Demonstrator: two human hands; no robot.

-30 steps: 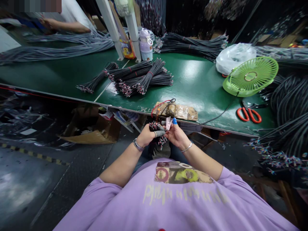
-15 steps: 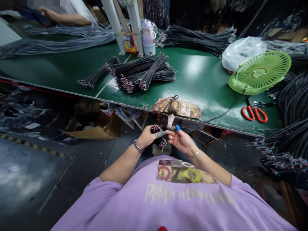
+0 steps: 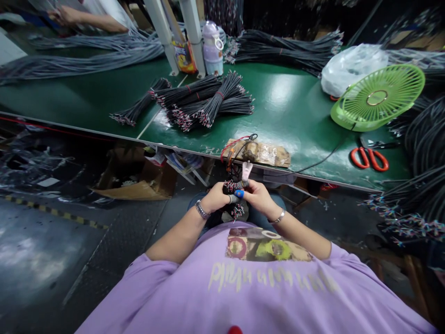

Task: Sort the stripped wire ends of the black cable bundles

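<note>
My left hand (image 3: 216,198) is closed around a bundle of short black cables (image 3: 230,187), held low in front of the bench edge. Stripped wire ends with red and white tips stick out above and below its grey-covered thumb. Against the same bundle, my right hand (image 3: 260,198) has its fingers drawn together, with a blue cover (image 3: 239,194) on the thumb. What lies between those fingers is too small to make out. Just beyond them, a pale pink-white piece (image 3: 247,170) hangs from a worn wooden block (image 3: 271,153) at the bench edge.
Tied black cable bundles (image 3: 212,102) lie on the green bench (image 3: 292,106). To the right are a green fan (image 3: 377,97), red-handled scissors (image 3: 369,158), a plastic bag (image 3: 352,69) and long cables (image 3: 427,153). A bottle (image 3: 212,48) stands behind. A co-worker's arm (image 3: 93,21) shows at upper left.
My right hand has moved left onto the bundle, and its blue-covered thumb has come down from a raised position to press beside my left thumb. The view has shifted slightly.
</note>
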